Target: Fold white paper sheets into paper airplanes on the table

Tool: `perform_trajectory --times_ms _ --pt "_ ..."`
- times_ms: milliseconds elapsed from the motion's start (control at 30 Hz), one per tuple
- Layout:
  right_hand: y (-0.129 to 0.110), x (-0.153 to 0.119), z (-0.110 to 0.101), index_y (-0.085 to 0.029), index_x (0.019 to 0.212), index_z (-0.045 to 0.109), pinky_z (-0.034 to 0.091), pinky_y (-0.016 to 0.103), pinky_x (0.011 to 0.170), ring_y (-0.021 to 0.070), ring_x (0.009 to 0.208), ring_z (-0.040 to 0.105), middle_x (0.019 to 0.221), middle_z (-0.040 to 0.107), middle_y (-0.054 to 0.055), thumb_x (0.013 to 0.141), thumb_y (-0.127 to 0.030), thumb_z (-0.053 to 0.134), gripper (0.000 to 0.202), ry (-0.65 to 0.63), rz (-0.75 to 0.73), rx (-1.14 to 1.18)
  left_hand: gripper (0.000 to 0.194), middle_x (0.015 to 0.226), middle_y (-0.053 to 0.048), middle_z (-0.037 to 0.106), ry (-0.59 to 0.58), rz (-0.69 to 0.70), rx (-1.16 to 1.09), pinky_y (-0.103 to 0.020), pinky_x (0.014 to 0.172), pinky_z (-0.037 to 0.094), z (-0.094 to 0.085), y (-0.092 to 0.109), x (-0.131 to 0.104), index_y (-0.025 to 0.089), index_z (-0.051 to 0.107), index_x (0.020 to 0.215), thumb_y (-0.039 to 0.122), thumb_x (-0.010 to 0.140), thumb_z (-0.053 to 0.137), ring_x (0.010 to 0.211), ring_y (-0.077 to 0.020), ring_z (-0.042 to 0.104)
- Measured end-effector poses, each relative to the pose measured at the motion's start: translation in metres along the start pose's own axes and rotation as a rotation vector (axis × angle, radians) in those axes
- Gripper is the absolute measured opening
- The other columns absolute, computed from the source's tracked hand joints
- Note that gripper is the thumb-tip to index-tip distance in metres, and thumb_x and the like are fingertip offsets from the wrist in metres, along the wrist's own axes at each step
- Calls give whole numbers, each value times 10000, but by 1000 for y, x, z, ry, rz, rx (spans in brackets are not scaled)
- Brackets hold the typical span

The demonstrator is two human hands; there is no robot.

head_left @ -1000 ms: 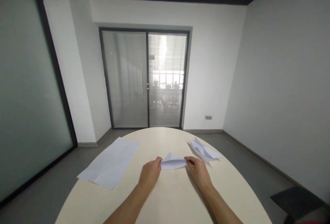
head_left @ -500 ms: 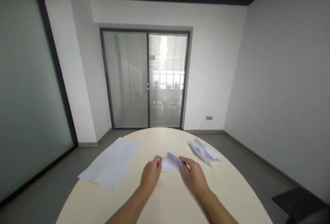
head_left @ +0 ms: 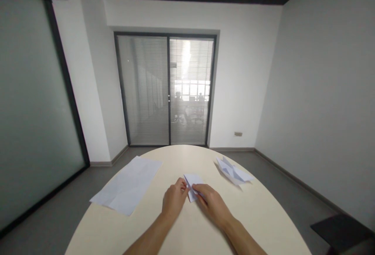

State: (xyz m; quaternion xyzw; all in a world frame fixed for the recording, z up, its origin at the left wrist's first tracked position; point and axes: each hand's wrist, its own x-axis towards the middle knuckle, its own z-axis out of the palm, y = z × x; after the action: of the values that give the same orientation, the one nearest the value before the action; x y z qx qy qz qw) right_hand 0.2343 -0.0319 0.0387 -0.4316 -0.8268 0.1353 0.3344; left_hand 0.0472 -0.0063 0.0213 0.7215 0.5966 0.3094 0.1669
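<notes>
A small folded sheet of white paper (head_left: 194, 178) is between my hands near the middle of the table, with a flap standing along its left side. My left hand (head_left: 175, 198) pinches the paper's left edge, fingers curled and thumb toward it. From the right, my right hand (head_left: 212, 202) grips the paper with thumb and fingers, and covers its lower right part. To the right lies a folded paper shape (head_left: 233, 172) with raised points. At the left rests a larger flat sheet of white paper (head_left: 129, 184) with faint creases.
The cream round-edged table (head_left: 181, 231) fills the lower middle. A dark flat-topped object (head_left: 341, 227) stands beyond its right edge. Glass doors with blinds (head_left: 168, 90) are in the far wall, and a frosted glass panel (head_left: 32, 102) is on the left.
The paper between my hands has turned from a wide peaked shape to a narrower one with a raised left flap. My right hand has moved left, closer to my left hand.
</notes>
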Motion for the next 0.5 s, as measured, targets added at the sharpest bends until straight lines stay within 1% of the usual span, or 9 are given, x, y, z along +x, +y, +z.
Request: perform_trajectory --times_ms 133,300,367,433,500 --pt "-2 -1 1 -245 1230 635 418 368 1036 223 1145 586 1221 668 70 912 -258 458 364 -49 8 -13 122 926 20 727 -37 9 145 -219 704 423 -8 8 -5 268 544 1040 316 951 476 866 -152 680" --pt "-2 -2 1 -234 1234 629 404 367 1041 229 1148 583 1219 665 76 897 -266 472 373 -85 41 -14 137 871 -5 691 -30 1 239 -242 718 420 -6 7 -5 241 560 1009 261 936 446 826 -166 654" --pt "-4 -3 1 -233 1241 619 408 362 1031 230 1134 587 1209 667 80 887 -269 485 380 -98 48 -6 157 922 -23 681 17 47 208 -255 788 435 -4 5 -3 229 575 998 224 927 435 887 -169 638" --pt "-6 -3 0 -237 1249 609 420 360 1009 233 1108 594 1187 674 83 873 -267 501 392 -111 53 0 210 1025 -51 672 61 133 124 -285 894 436 -2 2 -2 215 594 1022 191 923 410 995 -179 611" --pt "-8 -4 0 -241 1258 599 427 360 990 235 1088 599 1169 679 80 857 -262 520 410 -129 56 8 284 1149 -74 653 49 224 30 -319 987 416 0 0 -2 198 594 1119 179 924 388 1096 -188 580"
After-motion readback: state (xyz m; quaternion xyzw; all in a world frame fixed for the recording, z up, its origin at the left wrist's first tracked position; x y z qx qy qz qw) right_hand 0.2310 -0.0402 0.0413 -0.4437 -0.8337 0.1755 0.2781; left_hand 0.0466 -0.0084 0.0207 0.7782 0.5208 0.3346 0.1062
